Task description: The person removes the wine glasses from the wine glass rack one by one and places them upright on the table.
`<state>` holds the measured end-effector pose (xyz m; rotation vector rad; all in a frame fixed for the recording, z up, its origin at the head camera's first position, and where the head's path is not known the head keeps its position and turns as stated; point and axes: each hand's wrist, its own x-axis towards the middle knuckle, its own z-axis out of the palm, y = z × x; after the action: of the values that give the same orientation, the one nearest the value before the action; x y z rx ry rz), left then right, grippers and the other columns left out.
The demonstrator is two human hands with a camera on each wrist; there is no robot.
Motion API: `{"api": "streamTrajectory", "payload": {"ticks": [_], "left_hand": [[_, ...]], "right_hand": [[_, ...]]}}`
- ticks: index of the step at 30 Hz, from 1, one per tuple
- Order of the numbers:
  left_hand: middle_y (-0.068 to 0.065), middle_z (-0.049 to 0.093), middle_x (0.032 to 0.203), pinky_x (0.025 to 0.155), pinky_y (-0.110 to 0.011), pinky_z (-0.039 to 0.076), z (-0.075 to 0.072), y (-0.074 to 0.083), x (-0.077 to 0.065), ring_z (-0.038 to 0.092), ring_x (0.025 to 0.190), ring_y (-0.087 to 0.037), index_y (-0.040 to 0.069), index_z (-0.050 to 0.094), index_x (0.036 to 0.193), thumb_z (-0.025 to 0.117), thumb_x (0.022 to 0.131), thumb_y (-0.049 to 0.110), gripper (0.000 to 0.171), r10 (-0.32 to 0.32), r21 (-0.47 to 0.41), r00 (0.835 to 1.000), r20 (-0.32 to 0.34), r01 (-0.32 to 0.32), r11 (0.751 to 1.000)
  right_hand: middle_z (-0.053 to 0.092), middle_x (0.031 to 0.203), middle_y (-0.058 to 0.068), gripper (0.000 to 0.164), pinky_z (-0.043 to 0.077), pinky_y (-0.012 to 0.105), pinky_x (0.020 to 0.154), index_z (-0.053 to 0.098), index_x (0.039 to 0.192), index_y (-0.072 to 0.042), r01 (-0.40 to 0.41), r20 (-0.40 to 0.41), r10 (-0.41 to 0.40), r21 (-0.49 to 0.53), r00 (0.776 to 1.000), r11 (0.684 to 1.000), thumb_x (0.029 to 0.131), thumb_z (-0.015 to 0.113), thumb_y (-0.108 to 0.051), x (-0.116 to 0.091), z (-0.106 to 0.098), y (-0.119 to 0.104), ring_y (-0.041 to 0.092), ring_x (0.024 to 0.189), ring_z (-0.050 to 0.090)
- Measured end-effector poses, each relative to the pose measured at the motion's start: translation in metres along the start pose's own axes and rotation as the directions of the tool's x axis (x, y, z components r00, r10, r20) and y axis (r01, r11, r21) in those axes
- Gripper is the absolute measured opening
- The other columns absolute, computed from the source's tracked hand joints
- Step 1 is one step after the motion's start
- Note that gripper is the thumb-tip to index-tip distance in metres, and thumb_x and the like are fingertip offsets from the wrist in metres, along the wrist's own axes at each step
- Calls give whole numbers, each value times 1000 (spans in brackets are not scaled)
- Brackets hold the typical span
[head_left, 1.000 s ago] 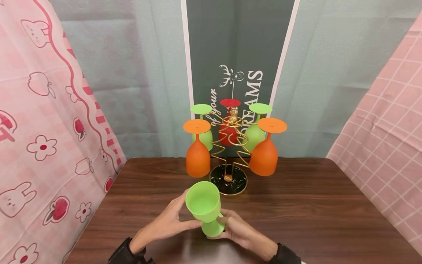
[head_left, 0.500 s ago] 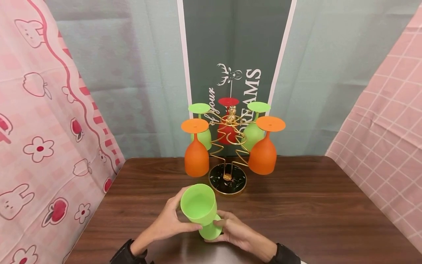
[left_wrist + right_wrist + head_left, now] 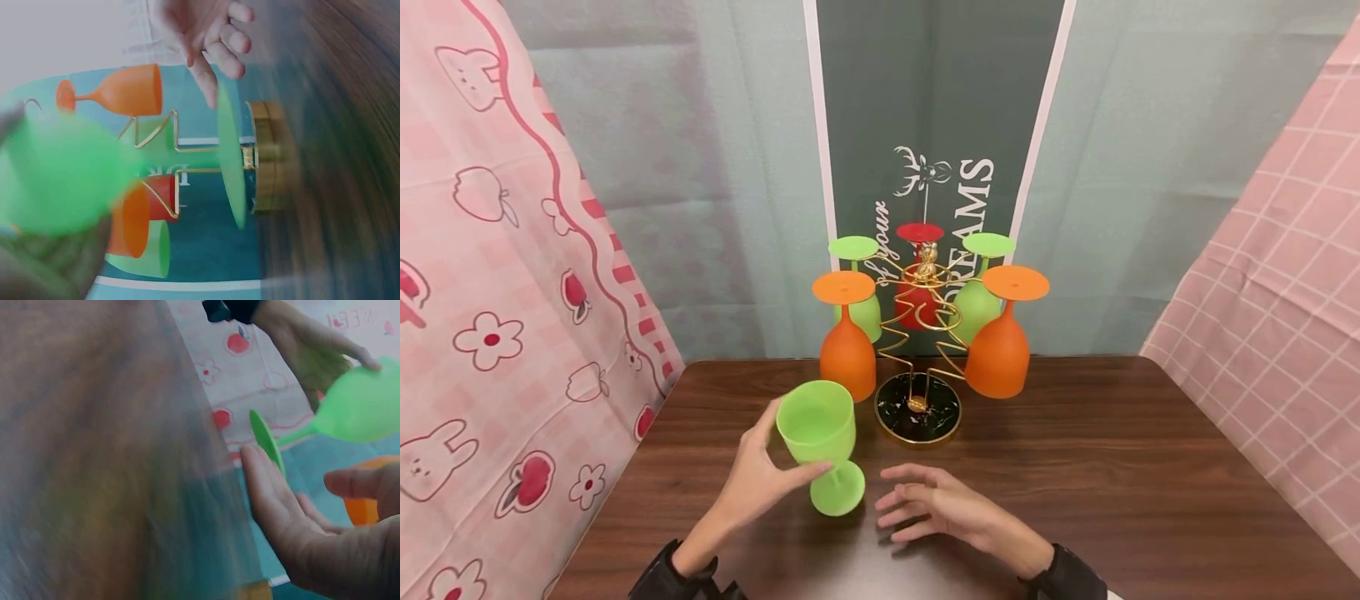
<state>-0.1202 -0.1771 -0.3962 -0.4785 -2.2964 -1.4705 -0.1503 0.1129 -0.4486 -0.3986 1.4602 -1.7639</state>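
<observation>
My left hand grips a light green goblet round its bowl, thumb on the near side and fingers behind. The goblet is mouth up and tilted, its round foot held off the table in the left wrist view. To the right of that foot, my right hand is apart from it, fingers spread and loosely bent, holding nothing. Beyond both hands stands a gold wire rack with a round black base. Upside down on it hang two orange goblets, two green goblets and one red goblet.
The dark wood table reaches back to a grey-green curtain behind the rack. A pink patterned cloth hangs at the left, and a pink checked cloth at the right. The left orange goblet hangs close behind the held one.
My right hand has let go of the green goblet's foot and opened beside it. My left hand has carried the goblet to the left and further from me.
</observation>
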Motion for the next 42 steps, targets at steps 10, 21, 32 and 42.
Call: {"api": "streamTrajectory", "payload": {"ticks": [10, 21, 32, 42], "left_hand": [[-8, 63, 130, 82, -20, 56, -14, 3, 12, 66, 98, -9, 18, 46, 147, 92, 75, 18, 85, -293, 19, 930, -223, 304, 952], [-16, 64, 131, 95, -46, 47, -24, -18, 18, 60, 116, -31, 12, 43, 147, 90, 77, 34, 88, -318, 194, 898, -304, 385, 902], [-24, 60, 132, 96, -51, 45, -31, -42, 19, 58, 120, -38, 6, 39, 147, 88, 78, 30, 88, -382, 188, 859, -340, 460, 868], [-24, 58, 134, 99, -58, 44, -34, -52, 20, 56, 124, -41, 7, 38, 149, 89, 77, 30, 91, -360, 181, 841, -404, 460, 869]], "right_hand": [[69, 125, 28, 49, 60, 45, 93, 49, 140, 11, 56, 109, -25, -287, 994, 956, 109, 49, -27, -14, -19, -23, 35, 113, 72], [72, 122, 20, 40, 59, 36, 91, 63, 134, -1, 154, -1, -251, -786, 968, 598, 108, 51, -30, -35, -31, -50, 28, 111, 71], [73, 125, 15, 44, 54, 25, 84, 66, 133, -4, 101, -25, -247, -869, 969, 484, 107, 54, -37, -41, -30, -55, 8, 102, 66], [72, 126, 16, 39, 55, 24, 83, 68, 131, -8, 106, -32, -277, -876, 960, 470, 106, 55, -35, -42, -34, -55, 6, 99, 65]]}}
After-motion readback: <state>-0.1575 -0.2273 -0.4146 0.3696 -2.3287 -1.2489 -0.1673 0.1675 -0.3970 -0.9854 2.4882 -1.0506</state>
